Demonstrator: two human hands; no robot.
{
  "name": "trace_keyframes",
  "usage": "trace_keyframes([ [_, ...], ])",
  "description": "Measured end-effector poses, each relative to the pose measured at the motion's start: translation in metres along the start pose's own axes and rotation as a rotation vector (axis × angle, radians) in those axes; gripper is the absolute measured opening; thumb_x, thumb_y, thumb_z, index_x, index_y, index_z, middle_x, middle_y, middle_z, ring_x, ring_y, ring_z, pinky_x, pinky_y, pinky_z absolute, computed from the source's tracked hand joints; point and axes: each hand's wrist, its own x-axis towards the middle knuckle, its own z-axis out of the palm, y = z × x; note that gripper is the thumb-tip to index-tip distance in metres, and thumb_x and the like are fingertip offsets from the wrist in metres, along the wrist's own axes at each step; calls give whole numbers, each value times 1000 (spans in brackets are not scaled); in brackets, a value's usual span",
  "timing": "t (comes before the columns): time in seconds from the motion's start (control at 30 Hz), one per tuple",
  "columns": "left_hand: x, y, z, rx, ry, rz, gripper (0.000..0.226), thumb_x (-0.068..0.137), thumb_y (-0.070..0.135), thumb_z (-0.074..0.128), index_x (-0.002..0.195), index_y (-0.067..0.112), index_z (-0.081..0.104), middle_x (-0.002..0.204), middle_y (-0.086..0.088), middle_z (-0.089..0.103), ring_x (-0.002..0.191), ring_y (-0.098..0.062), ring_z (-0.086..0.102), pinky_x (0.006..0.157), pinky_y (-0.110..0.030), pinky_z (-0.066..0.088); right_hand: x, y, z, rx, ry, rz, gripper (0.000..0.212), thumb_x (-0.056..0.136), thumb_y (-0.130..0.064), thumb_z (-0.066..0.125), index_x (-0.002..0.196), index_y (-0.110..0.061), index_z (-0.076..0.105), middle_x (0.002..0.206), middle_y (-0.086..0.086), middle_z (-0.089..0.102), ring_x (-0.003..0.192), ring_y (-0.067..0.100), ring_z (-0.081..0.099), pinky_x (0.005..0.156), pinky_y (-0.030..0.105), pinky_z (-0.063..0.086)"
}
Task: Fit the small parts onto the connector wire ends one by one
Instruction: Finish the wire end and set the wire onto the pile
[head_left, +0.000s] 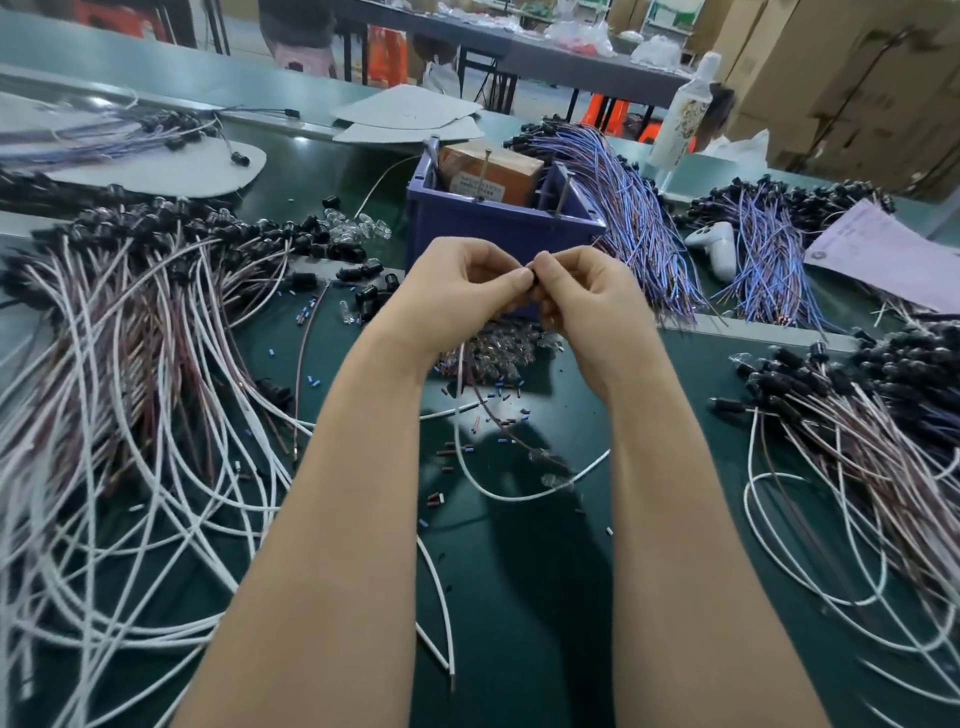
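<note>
— Black at the fingertips? Held what?
— Pinched a small black part (531, 275) between the left grip (457, 291) and the right grip (582, 296), both clenched on it with thumbs and forefingers meeting, raised well above the green bench (545, 597).
— Trailed a wire?
— Trailed a white wire (498, 496) down from under the left grip and looped it onto the bench between the forearms, with a brown wire (493, 415) beside it. Could not tell how far onto the wire end the part sat.
— Hovered over what?
— Hovered just over a heap of clear parts (498, 348), in front of a blue bin (493, 218). Worked between a left bundle (130, 364) and a right bundle (857, 467) of white and brown wires with black ends, with blue-purple wires (634, 223) lying beside the bin.
</note>
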Motion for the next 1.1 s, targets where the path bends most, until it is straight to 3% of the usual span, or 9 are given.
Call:
trace_keyframes([
  [0.13, 6, 0, 2, 295, 87, -36, 11, 90, 25, 64, 87, 14, 65, 75, 2, 63, 72, -14, 58, 70, -26, 44, 2, -1, 8, -442, 102, -172, 13, 94, -19, 57, 88, -9, 61, 75, -6, 54, 73, 11, 49, 66, 21, 31],
  [0.23, 6, 0, 4, 329, 90, -23, 11, 90, 25, 64, 85, 15, 63, 72, 4, 61, 68, -12, 55, 69, -25, 42, 4, 2, 6, -398, 95, -150, 11, 93, -18, 58, 86, -11, 60, 71, -9, 53, 67, 6, 48, 67, 21, 34],
  [0.43, -1, -3, -3, 6, -4, -49, 7, 91, 15, 63, 90, 8, 66, 77, -3, 67, 62, -1, 58, 65, -15, 49, 1, 8, 4, -79, 11, -35, 13, 97, -15, 53, 86, -13, 59, 74, 0, 59, 68, 11, 54, 67, 26, 43],
  [0.6, 6, -3, 5, 230, 53, -85, 10, 91, 21, 62, 89, 12, 65, 90, -9, 70, 89, -23, 66, 84, -36, 52, 5, 7, 8, -374, 61, -141, 8, 95, -17, 55, 91, -11, 59, 76, -6, 56, 76, 12, 53, 67, 20, 36],
  [0.7, 6, -1, 4, 266, 26, -21, 9, 91, 22, 62, 87, 14, 63, 86, -7, 69, 84, -21, 65, 85, -39, 53, 5, 6, 2, -291, 65, -124, 10, 96, -16, 54, 93, -10, 61, 76, -5, 56, 73, 13, 52, 67, 22, 38],
  [0.77, 3, 1, 0, 157, -35, 4, 8, 92, 20, 62, 86, 14, 63, 79, -3, 68, 74, -14, 62, 79, -34, 53, 4, 6, -3, -96, 20, -53, 12, 97, -14, 52, 91, -9, 60, 71, -2, 56, 63, 11, 49, 62, 26, 41],
  [0.87, 1, 1, -3, 178, -44, -32, 11, 92, 22, 61, 83, 17, 63, 75, 2, 67, 67, -8, 58, 63, -20, 47, 4, 8, 1, -198, 5, -81, 12, 97, -14, 51, 93, -8, 61, 72, -3, 56, 64, 9, 50, 66, 28, 41],
  [1.0, 3, 2, -8, 420, -36, -127, 15, 92, 28, 60, 82, 17, 64, 86, -4, 70, 80, -19, 63, 73, -30, 50, 10, 15, 2, -294, 98, -113, 13, 97, -18, 51, 95, -9, 60, 71, -6, 54, 65, 9, 49, 62, 22, 41],
  [1.1, 1, 2, -15, 336, -27, -177, 19, 92, 25, 60, 74, 19, 62, 76, 3, 69, 75, -14, 62, 70, -27, 47, 14, 23, -12, -291, 253, -37, 15, 97, -19, 50, 97, -7, 59, 75, -4, 58, 68, 12, 54, 64, 17, 46],
])
